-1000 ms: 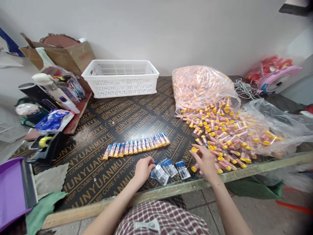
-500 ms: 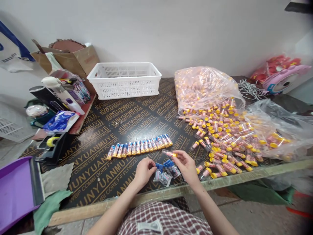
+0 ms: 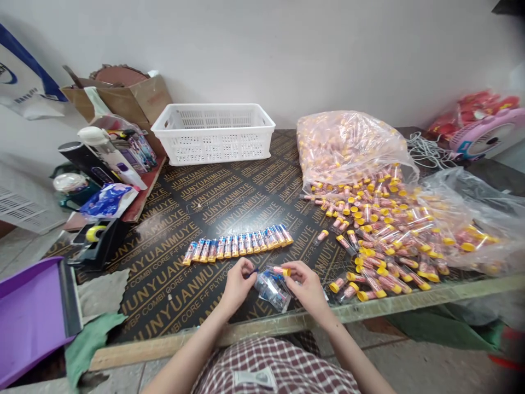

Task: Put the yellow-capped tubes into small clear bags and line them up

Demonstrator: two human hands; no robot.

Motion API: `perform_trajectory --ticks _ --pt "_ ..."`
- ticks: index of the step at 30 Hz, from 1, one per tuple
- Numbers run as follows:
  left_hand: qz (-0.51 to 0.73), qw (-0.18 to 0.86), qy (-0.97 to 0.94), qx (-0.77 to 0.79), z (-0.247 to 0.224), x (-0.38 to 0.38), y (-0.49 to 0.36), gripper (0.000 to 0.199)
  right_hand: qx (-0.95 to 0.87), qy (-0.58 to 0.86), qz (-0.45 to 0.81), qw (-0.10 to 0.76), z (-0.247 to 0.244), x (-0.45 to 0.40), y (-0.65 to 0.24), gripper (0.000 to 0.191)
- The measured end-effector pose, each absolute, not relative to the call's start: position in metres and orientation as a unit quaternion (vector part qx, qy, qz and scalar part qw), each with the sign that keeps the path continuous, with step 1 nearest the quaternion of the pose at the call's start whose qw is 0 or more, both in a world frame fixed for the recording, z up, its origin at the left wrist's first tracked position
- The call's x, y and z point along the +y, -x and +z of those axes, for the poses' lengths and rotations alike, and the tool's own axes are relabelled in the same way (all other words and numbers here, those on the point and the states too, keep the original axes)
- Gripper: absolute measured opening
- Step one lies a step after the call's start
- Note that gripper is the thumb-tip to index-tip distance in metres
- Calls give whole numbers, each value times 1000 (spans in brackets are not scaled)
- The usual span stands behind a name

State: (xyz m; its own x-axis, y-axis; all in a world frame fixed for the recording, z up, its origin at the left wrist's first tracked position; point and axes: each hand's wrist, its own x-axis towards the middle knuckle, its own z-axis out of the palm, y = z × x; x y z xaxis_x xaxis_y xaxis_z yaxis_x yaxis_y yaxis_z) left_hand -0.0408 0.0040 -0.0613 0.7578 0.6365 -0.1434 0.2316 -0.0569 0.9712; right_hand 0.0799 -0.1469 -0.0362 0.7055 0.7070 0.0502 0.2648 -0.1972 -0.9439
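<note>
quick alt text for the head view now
A person's right hand holds a yellow-capped tube over small clear packets, with the left hand at their edge. Beyond lies a row of blue-and-yellow tubes; to the right, a loose heap of capped tubes lies before a filled plastic bag.

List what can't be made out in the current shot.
All in the head view:
Left hand: hides whether it grips any of the blue-topped packets.
Print on those packets: too small and blurred.
White plastic basket: front wall hides its floor.
Plastic bag: hazy film and overlap hide the count of tubes inside.
Purple dustpan: cut off by left edge.
Pink fan: cut off by right edge.
</note>
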Motion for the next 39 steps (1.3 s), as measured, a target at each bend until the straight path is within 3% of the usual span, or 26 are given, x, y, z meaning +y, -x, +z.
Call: perform_trajectory --ticks 4,12,22,35,39 --pt "181 763 -506 358 -57 11 33 38 -317 716 178 596 -29 -148 -80 14" --pt "214 831 -313 406 -43 20 24 29 -327 709 113 614 -21 -153 -67 19" --pt "235 824 -294 423 -37 18 23 30 -427 723 22 543 -21 -151 -59 28" --pt "200 856 -354 320 -17 2 19 37 -434 692 127 563 -24 -146 -61 22" --pt "171 848 -389 315 -13 3 21 38 -438 698 102 558 -27 -144 -64 38"
